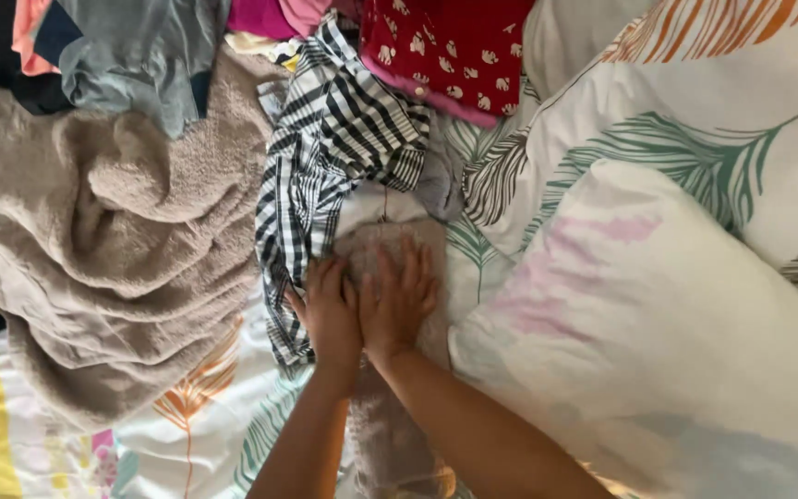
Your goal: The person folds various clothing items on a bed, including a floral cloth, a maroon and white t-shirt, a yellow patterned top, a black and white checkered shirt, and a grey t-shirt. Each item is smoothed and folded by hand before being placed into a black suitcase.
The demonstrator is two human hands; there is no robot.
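fingers of left hand [328,314] and right hand [397,298] press flat on beige cloth [385,249].

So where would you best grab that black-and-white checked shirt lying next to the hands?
Probably at the checked shirt's bunched upper fold, coming from the left over the beige towel. There the cloth stands raised and free; its lower end lies flat beside the left hand, with the right hand just past it.

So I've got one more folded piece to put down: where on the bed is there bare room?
Bare leaf-print sheet lies between the striped shirt and the white pillow, and at lower left below the beige towel. The top edge is crowded with piled clothes. Both hands, left and right, press a grey cloth.
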